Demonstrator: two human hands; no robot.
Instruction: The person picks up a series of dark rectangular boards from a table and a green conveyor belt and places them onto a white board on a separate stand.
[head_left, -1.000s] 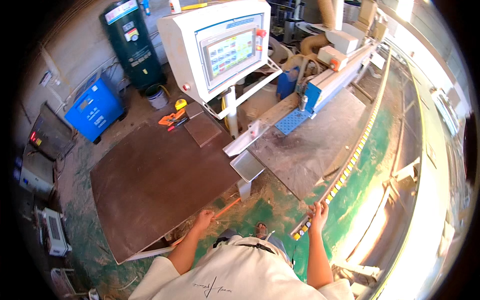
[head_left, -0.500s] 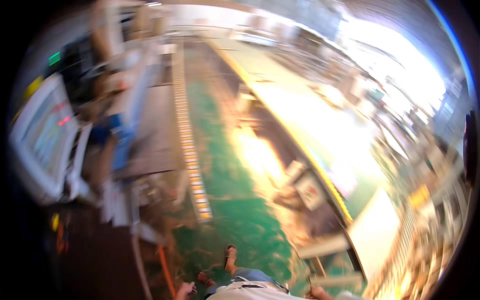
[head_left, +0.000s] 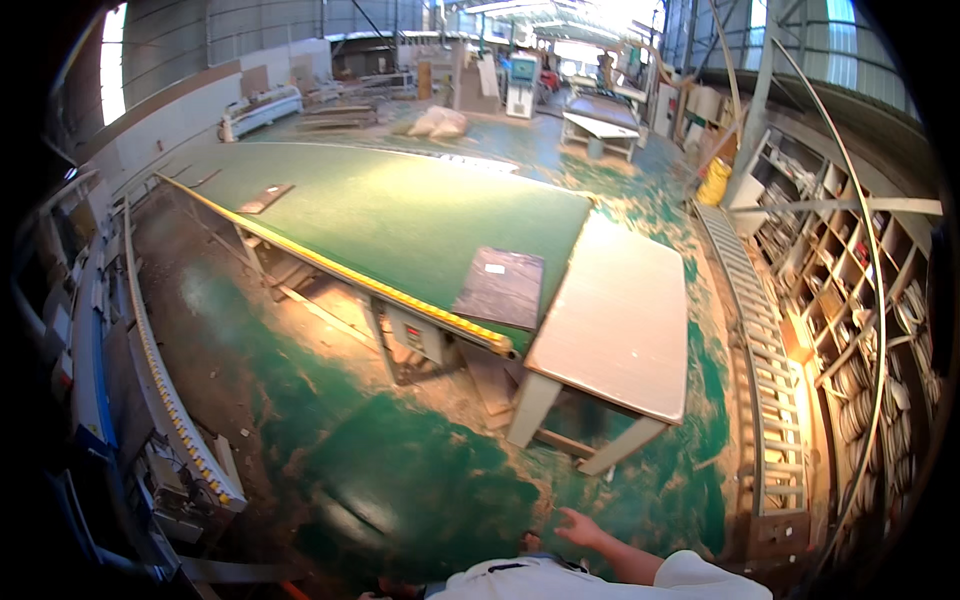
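Observation:
My right hand [head_left: 580, 526] shows at the bottom edge, fingers apart and holding nothing, above the green-painted floor [head_left: 420, 480]. Its white sleeve [head_left: 690, 578] comes in from the lower right. My left hand is out of view. Ahead of the hand stands a pale-topped table [head_left: 620, 310] on angled legs. That table butts against a long green conveyor table [head_left: 400, 215] with a yellow edge. A dark board [head_left: 500, 286] lies on the green surface near the pale table, and a smaller dark board [head_left: 265, 197] lies farther back on the left.
A machine with a strip of yellow rollers [head_left: 165, 400] runs along the left. A roller conveyor [head_left: 765, 380] runs along the right, beside shelves [head_left: 850, 300] of rolled material. Stacked boards and machines [head_left: 600, 115] stand at the far end of the hall.
The view has swung away from the brown panel and control screen toward the green conveyor and pale table. My hands have left the brown panel's edge and the roller strip; only the right one shows.

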